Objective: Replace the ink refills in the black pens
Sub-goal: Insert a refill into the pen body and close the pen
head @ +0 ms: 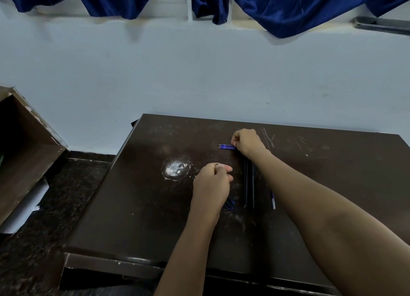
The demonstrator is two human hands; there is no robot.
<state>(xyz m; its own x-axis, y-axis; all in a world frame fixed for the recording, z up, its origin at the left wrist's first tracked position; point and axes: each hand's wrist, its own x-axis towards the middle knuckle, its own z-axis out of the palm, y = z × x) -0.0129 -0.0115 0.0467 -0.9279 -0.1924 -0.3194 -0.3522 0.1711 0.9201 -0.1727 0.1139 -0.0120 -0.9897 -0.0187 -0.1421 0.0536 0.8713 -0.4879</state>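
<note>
Several blue ink refills (227, 146) lie side by side near the far part of the dark table (137, 207), tips pointing left. My right hand (247, 141) grips their right ends with curled fingers. Two black pens (249, 184) lie parallel, running toward me, partly under my right forearm. A single blue refill (273, 200) lies just right of the pens. My left hand (211, 184) hovers left of the pens with fingers curled; what it holds is hidden. A blue object (229, 203) lies partly beneath its wrist.
A white scuffed patch (176, 168) marks the tabletop left of my hands. A brown cardboard box (24, 149) stands at the left on the dark floor. A pale wall and blue curtains (288, 5) lie beyond the table's far edge.
</note>
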